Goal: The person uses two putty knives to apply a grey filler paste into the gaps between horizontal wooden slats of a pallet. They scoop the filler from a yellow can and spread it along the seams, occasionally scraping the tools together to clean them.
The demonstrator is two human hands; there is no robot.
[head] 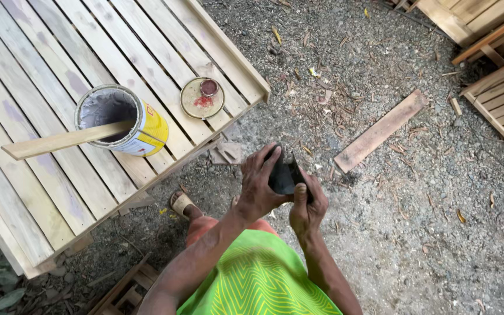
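Both my hands hold a small dark, folded sheet-like piece (283,175) in front of my body, above the gravel ground. My left hand (258,186) wraps over its left side. My right hand (309,205) pinches it from below with the thumb up. What the dark piece is made of I cannot tell. To the left, an open yellow and white paint can (125,119) stands on a slatted wooden panel (24,175), with a flat wooden stick (65,140) resting in it and jutting left. The can's round lid (202,97) lies beside it on the slats.
A loose wooden plank (380,130) lies on the gravel to the right. More slatted wooden frames (500,99) are stacked at the upper right. My sandalled foot (182,204) is under the panel's edge. Wood scraps and green leaves sit at the lower left.
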